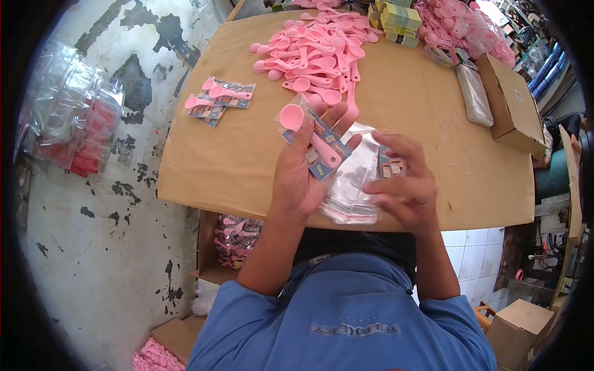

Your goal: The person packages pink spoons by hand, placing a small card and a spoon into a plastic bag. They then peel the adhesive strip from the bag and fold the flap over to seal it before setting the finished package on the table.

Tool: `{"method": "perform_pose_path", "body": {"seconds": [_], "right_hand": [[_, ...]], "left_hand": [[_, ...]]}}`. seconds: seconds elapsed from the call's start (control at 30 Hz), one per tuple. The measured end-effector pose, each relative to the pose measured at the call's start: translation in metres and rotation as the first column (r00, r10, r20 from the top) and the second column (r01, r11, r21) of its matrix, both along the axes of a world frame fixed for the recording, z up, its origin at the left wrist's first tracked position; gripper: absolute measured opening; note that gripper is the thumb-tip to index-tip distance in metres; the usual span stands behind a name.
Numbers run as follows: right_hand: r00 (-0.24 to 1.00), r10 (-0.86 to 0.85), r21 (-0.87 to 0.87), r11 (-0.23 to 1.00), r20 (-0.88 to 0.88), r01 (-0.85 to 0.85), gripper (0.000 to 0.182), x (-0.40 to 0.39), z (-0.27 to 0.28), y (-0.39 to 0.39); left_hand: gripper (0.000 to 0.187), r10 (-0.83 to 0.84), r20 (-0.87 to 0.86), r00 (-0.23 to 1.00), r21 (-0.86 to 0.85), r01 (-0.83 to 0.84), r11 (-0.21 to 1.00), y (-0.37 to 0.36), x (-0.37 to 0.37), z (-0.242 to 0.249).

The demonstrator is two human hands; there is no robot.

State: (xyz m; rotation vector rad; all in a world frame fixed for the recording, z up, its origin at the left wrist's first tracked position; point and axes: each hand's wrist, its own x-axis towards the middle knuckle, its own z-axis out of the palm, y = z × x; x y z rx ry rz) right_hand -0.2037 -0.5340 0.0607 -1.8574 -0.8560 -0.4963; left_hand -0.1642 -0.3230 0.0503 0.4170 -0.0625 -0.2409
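Note:
My left hand (295, 176) holds a pink measuring spoon (323, 149) together with a blue printed card (319, 169), both apparently inside a clear bag. The thumb presses on the spoon near its bowl. Under and beside it lies a stack of clear plastic bags (354, 176) at the table's near edge. Over the right side of that stack is my right hand (405, 185), its fingers apart and slightly curled. Nothing shows between them. Close to those fingers lie more printed cards (391, 167), partly covered by the hand.
A big heap of pink spoons (315, 52) covers the table's far middle. Several packed spoons (219, 98) lie at left. Yellow card bundles (399, 21), a bag packet (474, 96) and a cardboard box (510, 105) stand at right. Below the table sits a box of packed spoons (238, 238).

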Motion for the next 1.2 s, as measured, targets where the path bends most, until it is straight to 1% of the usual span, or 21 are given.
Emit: {"method": "perform_pose_path", "body": {"seconds": [0.1,0.13,0.27,0.33,0.4,0.43,0.5,0.53,0.57,0.6,0.63,0.7,0.8,0.87,0.9,0.97,1.03,1.07,1.13,1.17,1.2], "right_hand": [[0.985,-0.164,-0.013,0.987,-0.058,0.163,0.035,0.005,-0.001,-0.014],[0.966,-0.257,-0.100,0.962,-0.016,0.254,0.036,0.004,0.003,-0.012],[0.926,-0.263,-0.266,0.904,0.272,0.335,0.040,0.012,0.015,0.013],[0.944,-0.198,-0.242,0.934,0.263,0.263,0.041,0.016,0.015,0.017],[0.953,-0.152,-0.194,0.959,0.264,0.207,0.037,0.022,0.019,0.016],[0.982,-0.118,-0.109,0.985,0.150,0.135,0.035,0.021,0.020,0.013],[0.997,-0.013,0.086,0.996,-0.071,0.019,0.033,0.019,0.020,0.006],[0.984,0.026,0.217,0.976,-0.174,0.012,0.032,0.019,0.012,0.005],[0.963,0.004,0.240,0.969,-0.270,0.063,0.032,0.015,0.012,0.005],[0.931,-0.016,0.257,0.959,-0.366,0.117,0.032,0.010,0.016,0.006],[0.889,-0.034,0.269,0.947,-0.457,0.174,0.031,0.006,0.021,0.005],[0.828,0.036,0.272,0.952,-0.559,0.142,0.045,0.006,0.024,0.004],[0.774,0.160,0.401,0.907,-0.613,0.130,0.057,0.004,0.018,0.020],[0.757,0.200,0.425,0.898,-0.622,0.112,0.062,0.002,0.019,0.024],[0.746,0.176,0.413,0.899,-0.643,0.143,0.060,0.002,0.017,0.022],[0.719,0.126,0.386,0.899,-0.684,0.209,0.055,0.002,0.010,0.015],[0.863,-0.194,0.213,0.922,-0.467,0.323,0.048,0.007,0.012,0.012],[0.886,-0.338,0.139,0.908,-0.318,0.396,0.044,0.010,0.014,0.010],[0.881,-0.473,0.028,0.881,0.012,0.473,0.036,0.016,0.025,0.011],[0.841,-0.508,-0.015,0.854,0.185,0.520,0.032,0.019,0.029,0.012],[0.834,-0.506,-0.023,0.852,0.220,0.523,0.030,0.020,0.032,0.016]], "left_hand": [[0.045,-0.070,-0.008,0.998,-0.018,0.070,0.997,0.004,0.000,0.008],[0.045,-0.093,-0.011,0.996,-0.007,0.093,0.996,0.002,0.000,0.008],[0.047,-0.203,-0.016,0.979,0.031,0.204,0.979,-0.013,-0.008,0.010],[0.050,-0.273,-0.041,0.961,0.078,0.275,0.958,-0.014,-0.009,0.005],[0.056,-0.314,-0.062,0.947,0.004,0.315,0.949,-0.012,-0.007,-0.004],[0.058,-0.335,-0.072,0.940,-0.032,0.333,0.942,-0.011,-0.007,-0.005],[0.058,-0.134,-0.016,0.991,0.179,0.134,0.975,-0.004,-0.006,-0.001],[0.055,-0.017,-0.002,1.000,0.272,0.017,0.962,-0.003,-0.006,-0.001],[0.052,0.095,0.023,0.995,0.360,-0.097,0.928,-0.001,-0.007,0.001],[0.052,0.064,0.196,0.978,0.447,-0.148,0.882,0.000,-0.009,0.014],[0.052,0.026,0.262,0.965,0.487,-0.155,0.860,0.003,-0.010,0.015],[0.051,-0.057,0.386,0.921,0.557,-0.184,0.810,0.009,-0.011,0.015],[0.049,-0.214,0.310,0.926,0.628,-0.031,0.777,0.004,-0.017,0.014],[0.046,-0.175,0.241,0.955,0.670,-0.033,0.742,0.002,-0.019,0.016],[0.044,-0.157,0.203,0.966,0.690,-0.028,0.723,0.000,-0.021,0.017],[0.042,-0.089,0.249,0.964,0.703,-0.117,0.702,-0.003,-0.025,0.017],[0.043,-0.052,0.280,0.958,0.716,-0.172,0.677,-0.004,-0.030,0.017],[0.045,-0.052,0.290,0.956,0.724,-0.184,0.665,-0.005,-0.031,0.019],[0.049,-0.050,0.326,0.944,0.745,-0.224,0.628,-0.008,-0.034,0.019],[0.051,-0.049,0.351,0.935,0.757,-0.253,0.603,-0.010,-0.036,0.017],[0.054,-0.048,0.376,0.925,0.766,-0.281,0.578,-0.011,-0.037,0.017]]}}
